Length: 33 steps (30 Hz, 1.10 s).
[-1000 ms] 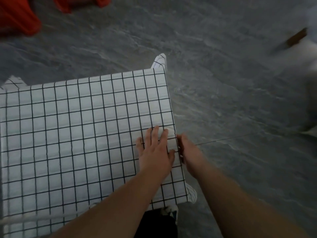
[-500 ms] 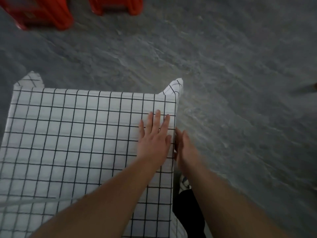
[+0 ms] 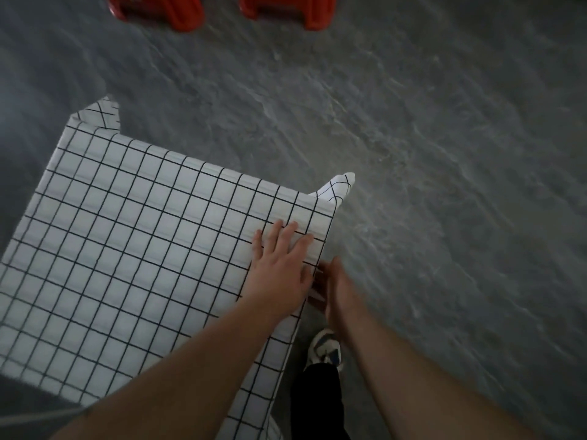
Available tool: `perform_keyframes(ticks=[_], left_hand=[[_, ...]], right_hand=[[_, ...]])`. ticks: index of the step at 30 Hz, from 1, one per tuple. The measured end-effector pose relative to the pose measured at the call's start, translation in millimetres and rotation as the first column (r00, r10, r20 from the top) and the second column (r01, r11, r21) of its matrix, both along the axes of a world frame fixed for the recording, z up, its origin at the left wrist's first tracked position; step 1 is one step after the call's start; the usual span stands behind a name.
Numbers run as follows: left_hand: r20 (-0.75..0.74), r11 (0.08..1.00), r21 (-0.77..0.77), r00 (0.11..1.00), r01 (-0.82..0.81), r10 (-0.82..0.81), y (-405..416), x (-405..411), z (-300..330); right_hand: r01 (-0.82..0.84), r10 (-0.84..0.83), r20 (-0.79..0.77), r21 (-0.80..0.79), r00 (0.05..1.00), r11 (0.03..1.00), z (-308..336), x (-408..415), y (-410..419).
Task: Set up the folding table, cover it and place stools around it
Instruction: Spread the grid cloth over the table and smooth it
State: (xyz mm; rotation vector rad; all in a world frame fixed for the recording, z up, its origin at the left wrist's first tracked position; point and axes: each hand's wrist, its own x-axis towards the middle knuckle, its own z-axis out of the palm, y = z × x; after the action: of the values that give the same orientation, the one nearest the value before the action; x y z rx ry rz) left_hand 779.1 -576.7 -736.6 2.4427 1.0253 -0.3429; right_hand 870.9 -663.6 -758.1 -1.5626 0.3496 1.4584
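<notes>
Roughly: checked cloth (image 3: 133,249) already draped over the folding surface, filling the lower left of the view, corners hanging off at far left (image 3: 98,117) and far right (image 3: 338,185). Thin, soft, light fabric, probably slides easily on a smooth top, so pin it flat and tug at the hem, not mid-panel. Left hand (image 3: 279,268) lies flat on the cloth near the right edge, fingers straight and slightly spread, pressing down. Right hand (image 3: 333,290) just beside it at the overhanging edge, blurred; can't tell if its fingers pinch the hem. Shoe (image 3: 325,349) below on grey floor (image 3: 444,154). Two red stools (image 3: 158,9) (image 3: 289,9) at the top, well apart from the surface, not yet placed; rigid plastic by the look, likely light, take them by the seat rim.
</notes>
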Motion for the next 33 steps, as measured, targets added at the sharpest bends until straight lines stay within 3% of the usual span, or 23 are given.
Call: perform_keyframes(ticks=[2, 4, 6, 9, 11, 13, 16, 19, 21, 28, 33], left_hand=[[0.028, 0.999, 0.005, 0.998, -0.049, 0.049, 0, 7, 3], [0.048, 0.996, 0.0, 0.995, -0.092, 0.092, 2, 15, 6], [0.041, 0.996, -0.02, 0.996, -0.084, 0.085, 5, 23, 8], [0.001, 0.998, -0.022, 0.998, -0.066, 0.066, 9, 34, 6], [-0.046, 0.997, -0.025, 0.996, -0.074, 0.073, 11, 38, 1], [-0.077, 0.996, -0.023, 0.994, -0.08, 0.078, 10, 38, -3], [-0.06, 0.996, -0.012, 0.994, -0.09, 0.089, 8, 37, -7], [-0.036, 0.995, -0.02, 0.994, -0.1, 0.1, 9, 35, -6], [-0.023, 0.994, -0.027, 0.995, -0.103, 0.102, 11, 34, -5], [-0.006, 0.992, -0.038, 0.993, -0.12, 0.12, 13, 33, -9], [-0.01, 0.989, -0.071, 0.992, -0.126, 0.126, 14, 37, -3]], right_hand=[[-0.178, 0.199, 0.304, -0.094, 0.932, 0.979, -3, 26, 6], [-0.345, 0.38, 0.629, -0.183, 0.678, 0.92, -3, 56, 12], [-0.496, 0.403, 0.852, -0.204, 0.334, 0.844, 0, 87, 21], [-0.726, 0.446, 0.88, -0.413, -0.163, 0.549, -9, 121, 40], [-0.759, 0.523, 0.784, -0.553, -0.334, 0.344, -17, 130, 49], [-0.759, 0.594, 0.73, -0.584, -0.337, 0.288, -22, 132, 55], [-0.755, 0.595, 0.77, -0.526, -0.228, 0.391, -22, 130, 64], [-0.756, 0.651, 0.758, -0.445, -0.032, 0.48, -17, 122, 68], [-0.74, 0.681, 0.731, -0.434, 0.044, 0.514, -15, 119, 69], [-0.669, 0.777, 0.628, -0.564, 0.032, 0.484, -16, 119, 75], [-0.667, 0.789, 0.611, -0.561, 0.067, 0.491, -13, 119, 66]])
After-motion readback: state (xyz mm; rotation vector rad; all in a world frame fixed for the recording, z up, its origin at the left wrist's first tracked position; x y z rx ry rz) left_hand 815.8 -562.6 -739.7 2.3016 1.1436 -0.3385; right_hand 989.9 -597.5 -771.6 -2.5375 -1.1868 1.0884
